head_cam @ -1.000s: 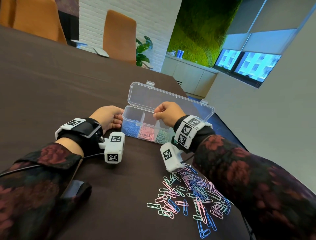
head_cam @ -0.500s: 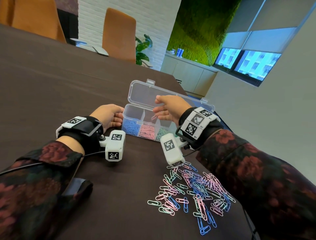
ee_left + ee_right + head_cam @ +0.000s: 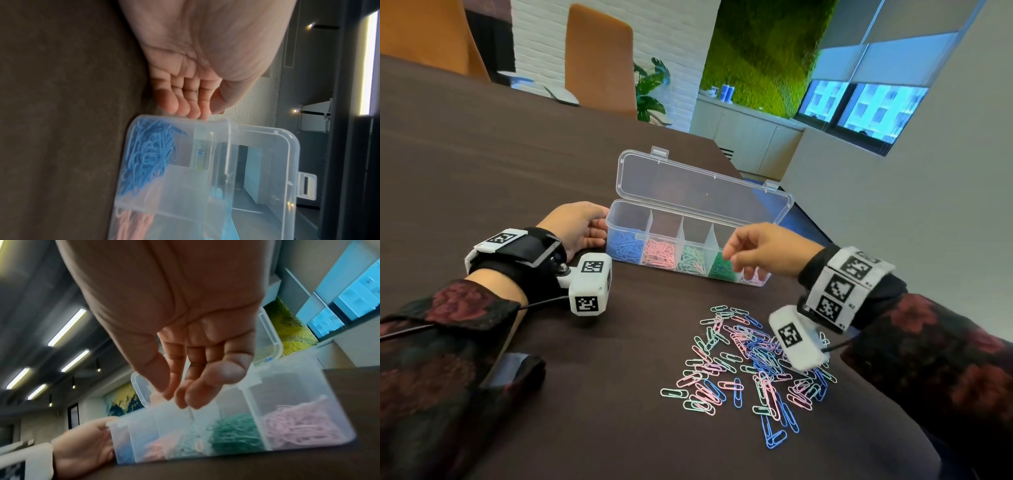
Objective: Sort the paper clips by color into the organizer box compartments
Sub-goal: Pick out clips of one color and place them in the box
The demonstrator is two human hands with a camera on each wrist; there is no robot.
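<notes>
Nearest me, the unsorted pile of paper clips (image 3: pixel 750 359) lies spread on the dark desk (image 3: pixel 482 171), pink, blue and mint mixed together. Beyond it my right hand (image 3: pixel 763 251) hangs over the right end of the organizer box (image 3: pixel 726 224), its fingers (image 3: pixel 197 395) loosely drooping and holding nothing. My left hand (image 3: pixel 575 224) rests its straight fingers (image 3: pixel 185 105) against the box's left end wall, beside the blue compartment, with pink, mint, green and pale pink clips in the next ones and the clear lid (image 3: pixel 698 192) open behind.
</notes>
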